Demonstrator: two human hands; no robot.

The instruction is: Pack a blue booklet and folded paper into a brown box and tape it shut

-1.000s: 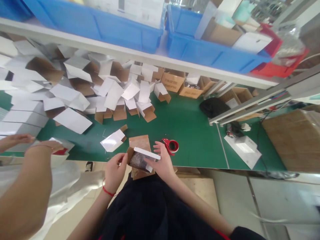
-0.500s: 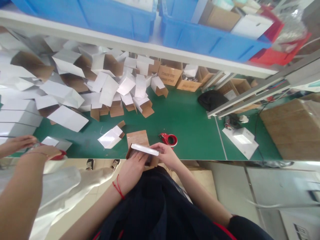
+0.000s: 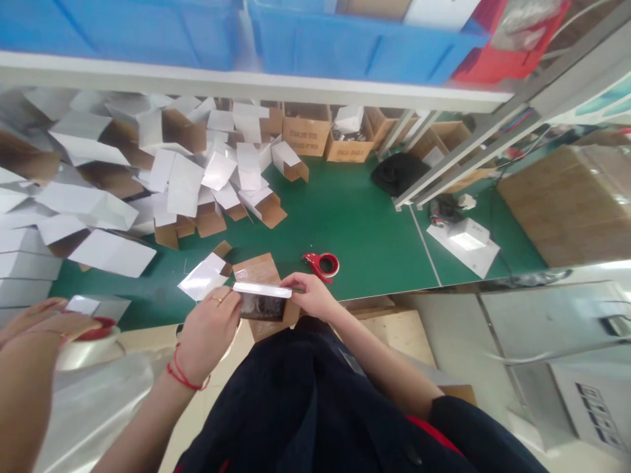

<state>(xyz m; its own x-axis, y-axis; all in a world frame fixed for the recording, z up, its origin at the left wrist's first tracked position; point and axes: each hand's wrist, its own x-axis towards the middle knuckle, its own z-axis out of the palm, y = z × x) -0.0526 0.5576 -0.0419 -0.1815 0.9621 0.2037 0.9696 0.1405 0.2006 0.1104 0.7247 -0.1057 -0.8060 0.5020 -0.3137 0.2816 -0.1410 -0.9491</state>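
Note:
At the bench edge an open cardboard box [image 3: 259, 268] is held close to my body, its brown flaps spread. A white strip [image 3: 262, 290] runs across its opening, and below that something dark in clear plastic [image 3: 263, 307] shows inside. My left hand [image 3: 210, 328], with a ring and a red string bracelet, is closed on the box's left side. On the right, my right hand [image 3: 310, 297] pinches the corner at the end of the white strip. A red tape dispenser [image 3: 321, 264] lies just beyond my right hand. A white box [image 3: 204, 276] with an open flap lies to the left.
Many open white boxes [image 3: 182, 184] are heaped at the back left. Brown cartons [image 3: 306, 131] stand under a shelf with blue bins [image 3: 315, 39]. At far left a co-worker's hands [image 3: 44, 322] hold something red. A large carton [image 3: 566, 203] stands right.
My left hand has come out of the box's opening to its left side, uncovering the dark contents. My right hand stays at the right corner. The view has shifted.

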